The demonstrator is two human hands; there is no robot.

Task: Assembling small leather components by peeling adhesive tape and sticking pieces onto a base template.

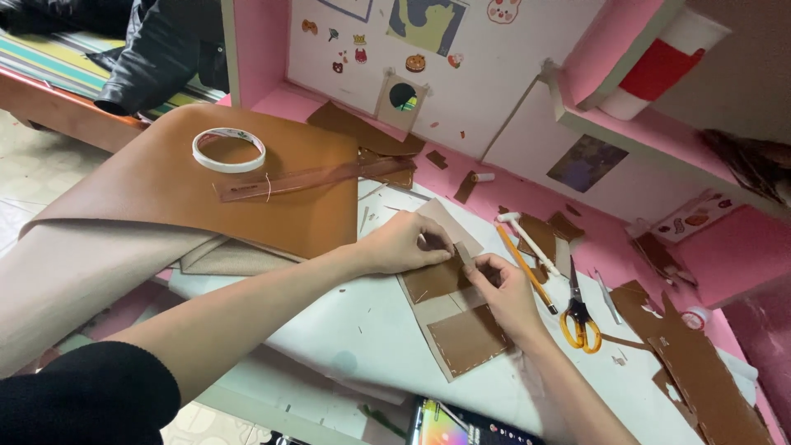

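Pink desk (614, 247) holds a white sheet (371, 330). On that sheet lies a brown leather piece (461, 334); left hand (408, 243) and right hand (503, 288) both pinch its top edge, scissors (579, 317) just beside.

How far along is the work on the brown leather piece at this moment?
Done: the brown piece is cut out, with stitch marks along its edges, and scraps lie around. In hand: the left hand and right hand pinch a small tab at its upper panel. Left: cannot tell; the scissors, tape roll and ruler lie idle.
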